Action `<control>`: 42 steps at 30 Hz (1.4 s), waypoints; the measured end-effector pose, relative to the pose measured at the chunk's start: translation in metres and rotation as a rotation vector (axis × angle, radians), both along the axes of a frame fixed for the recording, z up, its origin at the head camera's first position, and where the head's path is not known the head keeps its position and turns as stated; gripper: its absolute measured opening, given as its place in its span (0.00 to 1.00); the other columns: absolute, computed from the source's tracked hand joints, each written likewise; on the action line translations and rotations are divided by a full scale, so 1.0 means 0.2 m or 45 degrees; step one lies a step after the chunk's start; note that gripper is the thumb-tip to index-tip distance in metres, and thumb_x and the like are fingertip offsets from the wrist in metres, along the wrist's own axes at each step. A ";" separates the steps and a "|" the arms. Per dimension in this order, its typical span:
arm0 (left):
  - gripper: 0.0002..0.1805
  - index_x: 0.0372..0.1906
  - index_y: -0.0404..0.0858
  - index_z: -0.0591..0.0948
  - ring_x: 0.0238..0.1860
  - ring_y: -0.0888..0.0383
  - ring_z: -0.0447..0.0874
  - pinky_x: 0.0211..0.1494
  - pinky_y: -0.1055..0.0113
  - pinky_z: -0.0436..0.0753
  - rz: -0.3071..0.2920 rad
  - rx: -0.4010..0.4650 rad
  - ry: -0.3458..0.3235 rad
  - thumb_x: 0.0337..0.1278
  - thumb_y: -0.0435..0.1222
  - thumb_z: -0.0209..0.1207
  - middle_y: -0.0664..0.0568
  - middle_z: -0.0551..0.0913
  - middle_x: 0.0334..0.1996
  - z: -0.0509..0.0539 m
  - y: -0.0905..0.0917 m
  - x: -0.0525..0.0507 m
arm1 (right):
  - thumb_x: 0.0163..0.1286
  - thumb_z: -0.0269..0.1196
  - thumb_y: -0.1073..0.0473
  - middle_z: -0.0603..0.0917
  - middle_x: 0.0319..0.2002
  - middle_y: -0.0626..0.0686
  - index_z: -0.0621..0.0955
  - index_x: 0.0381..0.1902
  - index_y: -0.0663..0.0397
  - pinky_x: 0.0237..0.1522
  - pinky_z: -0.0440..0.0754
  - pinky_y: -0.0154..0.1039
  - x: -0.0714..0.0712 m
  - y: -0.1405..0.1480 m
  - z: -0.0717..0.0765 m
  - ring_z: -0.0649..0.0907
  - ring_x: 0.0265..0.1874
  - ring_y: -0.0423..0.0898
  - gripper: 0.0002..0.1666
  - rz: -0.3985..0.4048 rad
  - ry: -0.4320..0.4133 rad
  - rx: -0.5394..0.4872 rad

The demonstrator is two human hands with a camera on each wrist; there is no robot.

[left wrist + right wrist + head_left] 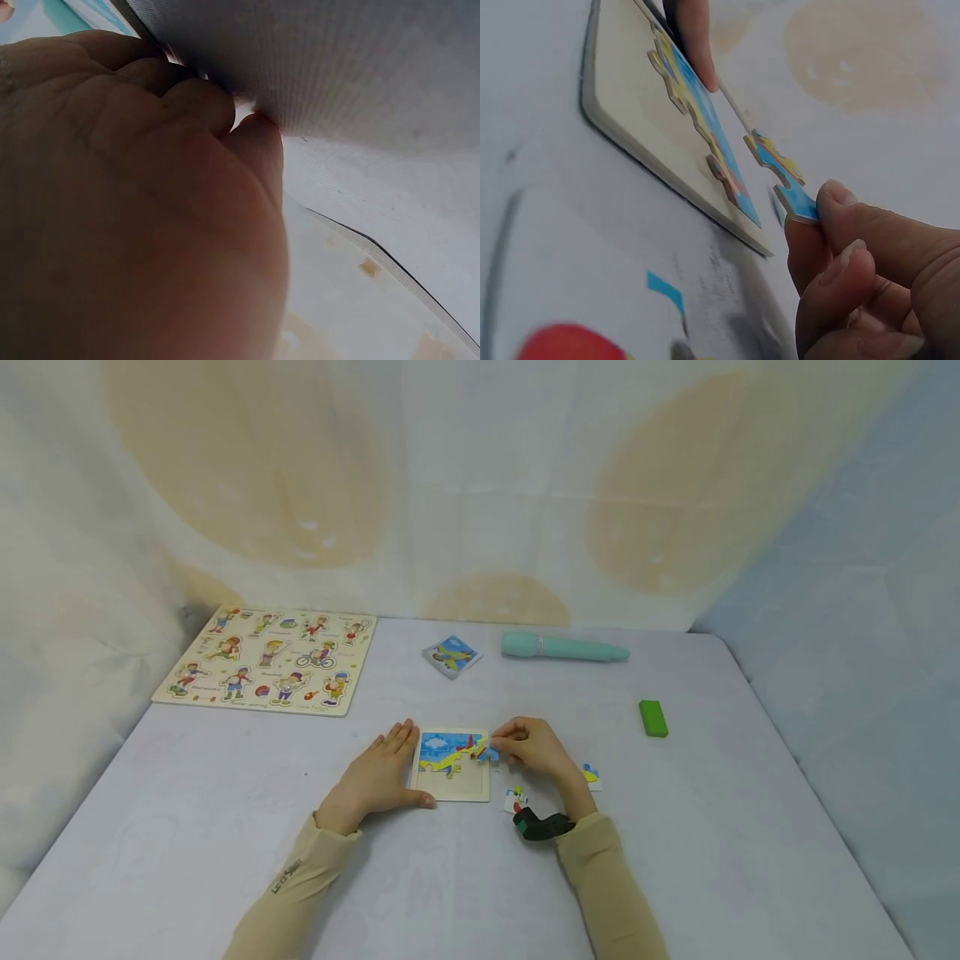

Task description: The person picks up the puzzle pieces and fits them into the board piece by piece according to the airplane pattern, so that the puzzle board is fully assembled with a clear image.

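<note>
A square wooden puzzle tray point(468, 789) lies on the table, its upper part filled with blue and yellow picture pieces. The left hand point(380, 777) rests along the tray's left edge, fingers straight, thumb at the lower left corner; the left wrist view shows mostly the back of this hand point(150, 202). At the tray's upper right, the right hand point(534, 750) pinches a puzzle piece between thumb and fingertips. In the right wrist view that blue and yellow piece point(795, 201) is held by the right hand point(877, 277), tilted above the tray's edge point(652, 176).
Two loose pieces, one point(513, 798) below the right hand and one point(592, 779) right of the wrist. A large sports-figure board point(262, 662) lies at the back left, a small picture card point(452, 656) and a teal pen-shaped object point(570, 648) at the back, a green block point(653, 718) at right.
</note>
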State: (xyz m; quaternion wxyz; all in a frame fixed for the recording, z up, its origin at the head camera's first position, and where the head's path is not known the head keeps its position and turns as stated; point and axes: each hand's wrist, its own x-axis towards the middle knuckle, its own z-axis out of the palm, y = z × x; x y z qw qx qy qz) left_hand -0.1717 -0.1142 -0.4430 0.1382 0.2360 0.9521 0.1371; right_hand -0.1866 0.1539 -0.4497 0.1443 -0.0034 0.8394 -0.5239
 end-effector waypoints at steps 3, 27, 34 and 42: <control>0.65 0.74 0.28 0.52 0.78 0.41 0.46 0.78 0.47 0.53 0.005 -0.001 -0.003 0.39 0.63 0.69 0.36 0.49 0.77 0.00 0.00 0.00 | 0.66 0.65 0.56 0.84 0.27 0.50 0.83 0.41 0.59 0.24 0.72 0.30 0.01 -0.04 -0.01 0.73 0.19 0.40 0.11 0.039 -0.003 0.019; 0.65 0.74 0.27 0.53 0.77 0.41 0.47 0.78 0.46 0.54 0.009 0.010 -0.002 0.39 0.63 0.69 0.36 0.50 0.76 0.01 0.00 0.00 | 0.61 0.69 0.58 0.81 0.25 0.49 0.82 0.39 0.54 0.23 0.71 0.30 0.05 -0.14 0.00 0.74 0.20 0.40 0.10 0.052 0.126 0.126; 0.66 0.74 0.27 0.52 0.77 0.41 0.47 0.78 0.46 0.54 0.006 0.003 0.001 0.39 0.63 0.68 0.36 0.50 0.76 0.01 0.00 0.01 | 0.60 0.70 0.55 0.73 0.21 0.47 0.83 0.40 0.49 0.20 0.62 0.30 0.06 -0.17 -0.03 0.69 0.19 0.41 0.11 0.054 0.194 0.225; 0.65 0.74 0.27 0.53 0.77 0.40 0.48 0.78 0.46 0.55 -0.009 -0.004 0.027 0.40 0.63 0.68 0.35 0.50 0.76 0.00 0.00 0.00 | 0.61 0.69 0.54 0.74 0.21 0.47 0.83 0.42 0.46 0.19 0.62 0.32 0.07 -0.19 -0.03 0.68 0.17 0.42 0.11 0.025 0.236 0.295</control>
